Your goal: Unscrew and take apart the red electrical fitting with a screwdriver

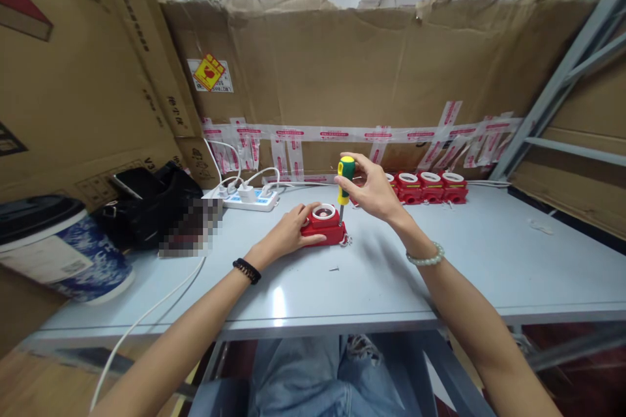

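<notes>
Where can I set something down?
Mostly bare tabletop lies right of the beaded bracelet, between the red units and the front edge. Crowded: left side, with cup, black bag, power strip; middle, with left hand, right hand, screwdriver, red device, screw.

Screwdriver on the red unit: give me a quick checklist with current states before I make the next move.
1. Red unit steadied: ok, the left hand grips its left side.
2. Screwdriver held: ok, its handle is in the right hand.
3. Shaft upright: ok, close to vertical.
4. Tip seated in a screw head: cannot tell, too small to see.
5. Loose screw in the unit: not ok, it lies on the table in front.
</notes>
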A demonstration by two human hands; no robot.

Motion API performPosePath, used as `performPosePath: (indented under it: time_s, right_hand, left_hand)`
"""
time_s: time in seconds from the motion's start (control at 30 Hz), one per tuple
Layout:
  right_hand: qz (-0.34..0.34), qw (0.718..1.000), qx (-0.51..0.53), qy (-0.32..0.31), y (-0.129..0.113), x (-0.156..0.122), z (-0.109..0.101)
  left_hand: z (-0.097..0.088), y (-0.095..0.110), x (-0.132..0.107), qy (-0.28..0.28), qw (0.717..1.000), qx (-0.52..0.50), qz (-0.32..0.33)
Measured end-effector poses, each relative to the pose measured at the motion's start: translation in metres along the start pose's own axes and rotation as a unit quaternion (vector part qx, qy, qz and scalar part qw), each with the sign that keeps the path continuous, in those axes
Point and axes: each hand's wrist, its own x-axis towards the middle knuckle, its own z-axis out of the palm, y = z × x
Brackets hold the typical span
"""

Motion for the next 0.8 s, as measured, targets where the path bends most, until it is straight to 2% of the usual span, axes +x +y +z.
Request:
performPosePath:
  time_s: [0.33, 0.4, 0.57, 0.73, 0.8]
  right_hand:
    - [0.003, 0.989, 0.082, 0.126, -0.012, 0.003, -0.011]
    - [0.016, 0.988, 0.104, 0.109, -0.012, 0.0, -0.009]
    - [0.029, 0.989, 0.143, 0.019, -0.007, -0.01, 0.006]
    - [0.032, 0.991, 0.133, -0.004, -0.006, -0.014, 0.012]
    - [0.032, 0.99, 0.137, 0.002, -0.005, -0.015, 0.012]
  left_hand:
    - [-0.001, 0.001, -0.001, -0.001, 1.0, -0.007, -0.002]
    - [0.0, 0.0, -0.002, 0.0, 1.0, -0.009, -0.005]
    - [-0.005, 0.002, -0.004, 0.003, 0.999, 0.039, -0.003]
    - [-0.017, 0.025, -0.01, 0.113, 0.987, 0.096, 0.066]
    - [-0.015, 0.037, -0.012, 0.091, 0.983, 0.118, 0.106]
